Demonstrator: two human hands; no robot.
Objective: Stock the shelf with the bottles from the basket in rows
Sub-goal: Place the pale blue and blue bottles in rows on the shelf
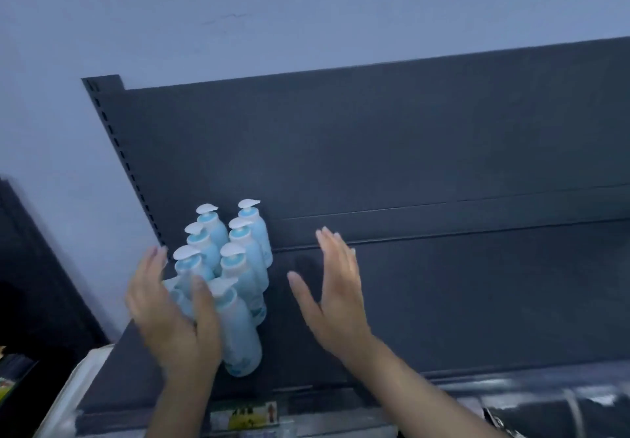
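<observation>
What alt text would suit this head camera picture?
Light blue pump bottles stand in two rows at the left end of a dark shelf. The left hand touches the front ones; the right hand hovers open beside them, apart.

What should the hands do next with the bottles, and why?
Probably move the right hand left to press the bottles against the left hand, squaring the two rows: the right hand is open and clear of them, and the front ones look uneven.

front-left bottle (180, 299): mostly hidden behind left hand (170, 321) | shelf label (250, 419): blurred, unreadable
</observation>
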